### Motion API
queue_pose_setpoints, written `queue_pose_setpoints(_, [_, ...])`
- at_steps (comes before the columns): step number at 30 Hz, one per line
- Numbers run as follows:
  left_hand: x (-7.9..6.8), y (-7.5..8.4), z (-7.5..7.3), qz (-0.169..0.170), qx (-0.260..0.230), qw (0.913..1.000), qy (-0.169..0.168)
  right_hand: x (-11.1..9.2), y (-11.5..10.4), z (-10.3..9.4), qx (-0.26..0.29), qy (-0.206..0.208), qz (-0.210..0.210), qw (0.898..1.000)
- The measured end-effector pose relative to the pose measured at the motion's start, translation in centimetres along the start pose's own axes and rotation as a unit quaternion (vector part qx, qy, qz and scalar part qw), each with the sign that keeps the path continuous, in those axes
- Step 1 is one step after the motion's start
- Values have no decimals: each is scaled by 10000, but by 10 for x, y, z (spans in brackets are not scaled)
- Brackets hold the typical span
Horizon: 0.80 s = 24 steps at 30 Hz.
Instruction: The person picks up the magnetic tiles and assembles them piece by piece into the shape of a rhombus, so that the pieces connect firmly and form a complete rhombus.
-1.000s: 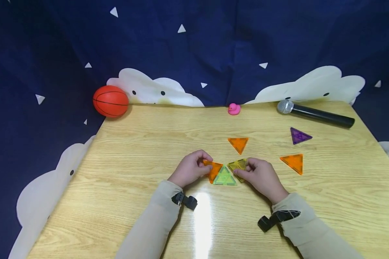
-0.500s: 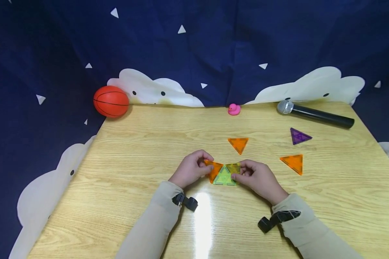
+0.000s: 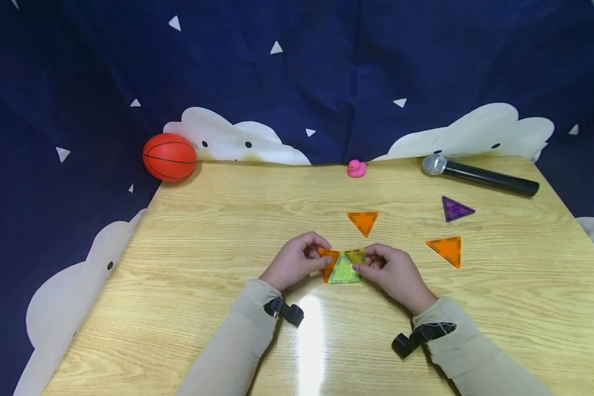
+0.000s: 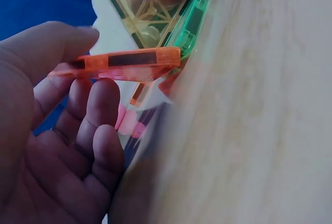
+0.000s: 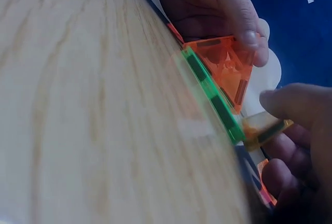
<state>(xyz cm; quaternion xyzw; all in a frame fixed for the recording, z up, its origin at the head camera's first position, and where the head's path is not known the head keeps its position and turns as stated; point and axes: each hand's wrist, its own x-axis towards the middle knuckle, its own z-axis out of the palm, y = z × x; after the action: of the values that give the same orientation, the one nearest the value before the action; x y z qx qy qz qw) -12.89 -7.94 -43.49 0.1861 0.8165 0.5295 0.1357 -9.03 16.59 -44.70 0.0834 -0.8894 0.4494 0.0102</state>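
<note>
A green triangular magnetic tile (image 3: 344, 273) lies on the table between both hands. My left hand (image 3: 297, 261) pinches an orange triangular magnetic tile (image 5: 228, 73) between thumb and fingers, at the green tile's left side. On the other side, my right hand (image 3: 400, 275) pinches a yellow triangular magnetic tile (image 4: 148, 14). Both wrist views show the held tiles tilted up from the green one, their lower ends right at its edges. In the head view, fingertips cover part of each held tile.
Farther back lie a loose orange tile (image 3: 363, 223), a second orange tile (image 3: 447, 251) and a purple tile (image 3: 457, 209). Along the table's far edge are a small basketball (image 3: 169, 157), a pink rubber duck (image 3: 356, 169) and a microphone (image 3: 490, 177). A dark blue curtain (image 3: 326, 66) hangs behind.
The right hand has brought the yellow tile leftward against the green tile. Lately the left hand has shifted slightly right, and the orange tile looks narrower from above, tilted up more.
</note>
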Motion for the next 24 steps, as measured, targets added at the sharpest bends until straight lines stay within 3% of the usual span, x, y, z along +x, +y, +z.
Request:
queue_pose_setpoints(7, [0,1,2,198,-35,9995,-225,0,1,2,60,212,-82,9997])
queue_pose_setpoints(15, [0,0,4,339,-6,9992,-189,1,0,1,39,229,-201,9995])
queue_pose_setpoints(24, [2,1,15,593,259,9976,-252,0,-1,0,100,228,-171,9995])
